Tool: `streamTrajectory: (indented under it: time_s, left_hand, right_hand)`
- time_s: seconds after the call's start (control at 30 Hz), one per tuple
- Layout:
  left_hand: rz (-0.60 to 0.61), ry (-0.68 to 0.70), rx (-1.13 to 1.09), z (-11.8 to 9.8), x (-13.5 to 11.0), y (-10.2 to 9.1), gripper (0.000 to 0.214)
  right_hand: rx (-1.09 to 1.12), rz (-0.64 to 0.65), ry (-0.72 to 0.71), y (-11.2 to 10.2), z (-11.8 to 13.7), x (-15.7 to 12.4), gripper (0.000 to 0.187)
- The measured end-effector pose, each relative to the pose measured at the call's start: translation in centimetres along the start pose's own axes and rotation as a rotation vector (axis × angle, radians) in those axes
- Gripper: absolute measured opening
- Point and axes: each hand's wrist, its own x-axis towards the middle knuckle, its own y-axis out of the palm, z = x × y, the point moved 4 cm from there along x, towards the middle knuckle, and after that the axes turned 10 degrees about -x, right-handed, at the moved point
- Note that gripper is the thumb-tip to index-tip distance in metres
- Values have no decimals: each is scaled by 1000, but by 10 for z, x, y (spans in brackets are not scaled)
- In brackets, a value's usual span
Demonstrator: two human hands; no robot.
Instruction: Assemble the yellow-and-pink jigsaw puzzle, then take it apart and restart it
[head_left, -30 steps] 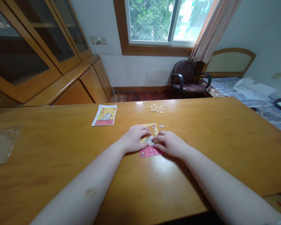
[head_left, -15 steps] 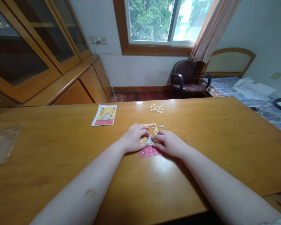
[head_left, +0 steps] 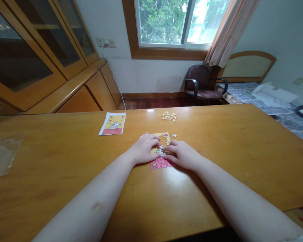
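A partly assembled jigsaw puzzle (head_left: 162,163) lies flat on the table, pink along its near edge and yellow above, with a white animal in the middle. A gap shows in its upper part. My left hand (head_left: 146,148) rests over the puzzle's left side, thumb and fingers apart. From the right, my right hand (head_left: 183,154) reaches over it, with the index fingertip at a small white puzzle piece (head_left: 161,147) near the middle and the thumb spread lower down. The fingertips of both hands come close together there. Whether that piece is seated flat, I cannot tell.
Several white-printed pieces (head_left: 174,135) lie just right of the puzzle. Farther back is a pile of loose pieces (head_left: 169,116), pale side up. A reference picture card (head_left: 112,124) lies back left. A clear plastic bag (head_left: 3,154) is on the wooden table (head_left: 65,161) at far left.
Both hands stay in nearly the same place over the puzzle. The fingertips have shifted only very slightly around the white piece in the middle.
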Motion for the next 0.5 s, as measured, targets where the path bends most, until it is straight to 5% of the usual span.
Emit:
streamTrajectory:
  time_s: [0.5]
  left_hand:
    - [-17,18,14,3,-1,1,22]
  right_hand:
    - [-22,16,3,0,2,2,33]
